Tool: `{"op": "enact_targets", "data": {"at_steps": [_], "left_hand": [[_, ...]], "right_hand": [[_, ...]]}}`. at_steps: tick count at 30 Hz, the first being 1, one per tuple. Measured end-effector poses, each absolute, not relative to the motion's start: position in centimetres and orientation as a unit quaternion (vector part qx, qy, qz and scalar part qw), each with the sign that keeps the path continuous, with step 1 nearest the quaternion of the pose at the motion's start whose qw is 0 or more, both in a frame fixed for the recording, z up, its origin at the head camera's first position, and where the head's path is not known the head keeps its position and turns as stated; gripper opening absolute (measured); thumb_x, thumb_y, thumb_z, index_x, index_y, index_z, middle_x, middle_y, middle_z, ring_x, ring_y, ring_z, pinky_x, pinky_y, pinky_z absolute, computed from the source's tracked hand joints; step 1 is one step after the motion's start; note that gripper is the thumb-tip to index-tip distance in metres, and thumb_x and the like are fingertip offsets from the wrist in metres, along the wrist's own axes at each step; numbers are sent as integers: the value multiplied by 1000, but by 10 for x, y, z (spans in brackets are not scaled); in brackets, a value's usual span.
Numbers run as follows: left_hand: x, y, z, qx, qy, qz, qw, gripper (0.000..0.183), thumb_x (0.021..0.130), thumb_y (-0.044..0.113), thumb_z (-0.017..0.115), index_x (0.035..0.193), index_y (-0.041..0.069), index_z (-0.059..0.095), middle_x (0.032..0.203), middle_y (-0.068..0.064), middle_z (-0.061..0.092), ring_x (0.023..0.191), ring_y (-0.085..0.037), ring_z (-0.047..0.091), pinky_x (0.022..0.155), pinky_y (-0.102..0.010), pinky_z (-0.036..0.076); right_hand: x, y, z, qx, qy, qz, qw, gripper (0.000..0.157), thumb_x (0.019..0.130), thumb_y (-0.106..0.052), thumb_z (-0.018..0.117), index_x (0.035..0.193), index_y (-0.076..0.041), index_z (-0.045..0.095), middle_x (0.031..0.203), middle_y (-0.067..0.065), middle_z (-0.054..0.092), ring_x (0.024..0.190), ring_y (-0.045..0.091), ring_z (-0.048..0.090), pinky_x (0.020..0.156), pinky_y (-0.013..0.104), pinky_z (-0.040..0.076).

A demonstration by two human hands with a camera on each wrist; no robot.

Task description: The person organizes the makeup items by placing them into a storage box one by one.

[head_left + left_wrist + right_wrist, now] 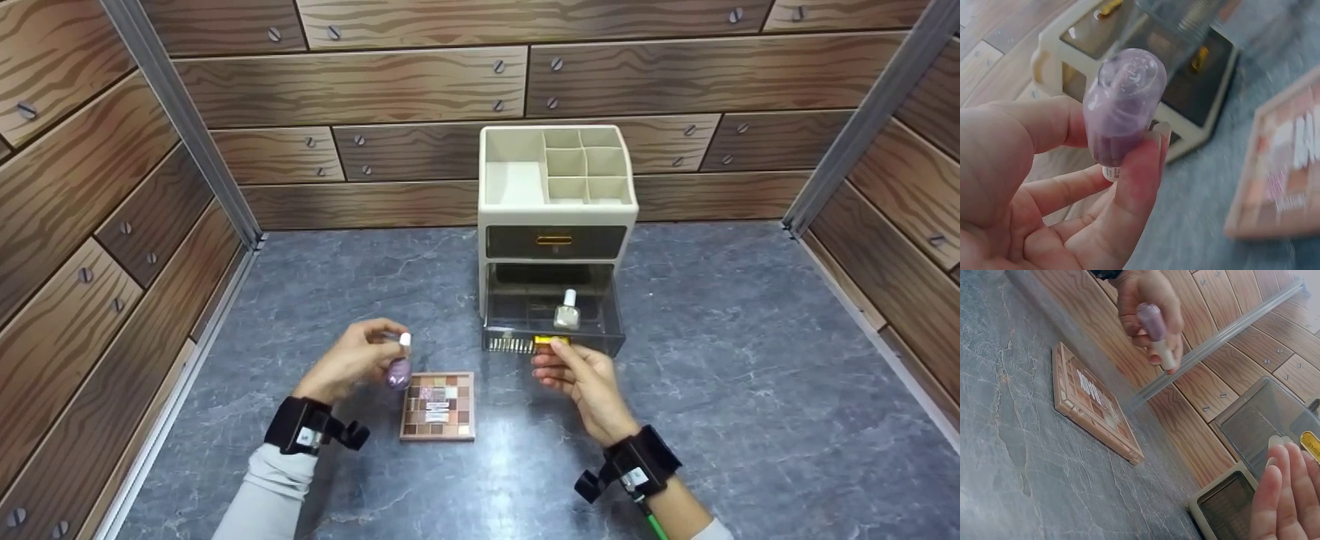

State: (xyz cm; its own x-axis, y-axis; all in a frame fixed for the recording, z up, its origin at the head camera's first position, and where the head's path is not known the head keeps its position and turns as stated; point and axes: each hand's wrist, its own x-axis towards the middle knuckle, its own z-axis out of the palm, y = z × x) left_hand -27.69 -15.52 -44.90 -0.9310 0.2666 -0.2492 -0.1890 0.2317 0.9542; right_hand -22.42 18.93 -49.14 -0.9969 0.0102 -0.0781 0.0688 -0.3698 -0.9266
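Observation:
My left hand (358,361) pinches a purple nail polish bottle (399,373) with a white cap, held above the table by the left edge of a makeup palette (438,406). In the left wrist view, thumb and fingers grip the sides of the nail polish bottle (1123,107), its base towards the camera. My right hand (589,382) is at the pulled-out lower drawer (611,322), thumb and fingers at its gold handle (550,340). Inside that drawer stands a clear nail polish bottle (568,313) with a white cap.
The cream organizer (556,217) stands against the back wall, with open compartments on top and a shut upper drawer (517,242). Wood-patterned walls (360,82) and metal posts (180,112) border the grey marbled table (720,360).

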Motion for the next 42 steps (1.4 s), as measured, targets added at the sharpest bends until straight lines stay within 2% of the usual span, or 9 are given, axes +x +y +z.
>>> {"op": "enact_targets", "data": {"at_steps": [7,15,21,30,36,42], "left_hand": [[-281,-134,-430,58,736,646,192,41,97,9,72,136,1,62,119,-22,66,93,-25,69,79,-36,64],[-287,-108,-407,90,730,647,202,39,98,12,73,136,9,64,121,-19,68,99,-29,69,84,-42,63],[-293,-88,-396,112,724,650,204,40,97,12,74,136,8,64,122,-20,67,101,-30,69,85,-44,64],[-307,-57,-387,128,698,675,201,42,99,11,71,139,1,60,120,-21,66,90,-23,69,80,-37,64],[-315,-38,-384,130,691,685,193,36,101,9,68,136,1,62,108,-15,69,81,-17,66,72,-31,63],[-322,-25,-385,137,700,677,181,38,103,9,65,139,-3,59,96,-9,68,74,-14,63,62,-25,59]], "right_hand": [[-224,189,-491,37,561,-826,21,21,106,-14,61,106,2,73,88,11,76,75,19,74,72,28,63],[-226,190,-490,38,565,-824,18,20,106,-14,61,105,1,74,88,11,76,75,19,74,72,28,63],[-227,190,-489,40,567,-823,17,20,106,-14,61,104,1,73,89,11,76,76,19,73,72,28,63],[-225,190,-491,45,569,-821,17,19,106,-14,61,104,1,73,88,11,76,75,18,73,71,28,62],[-226,189,-491,48,567,-822,15,19,106,-13,60,103,0,73,87,10,77,74,18,73,71,27,62],[-227,189,-491,52,567,-822,18,19,106,-13,60,103,0,73,87,10,76,73,18,73,71,28,63]]}}
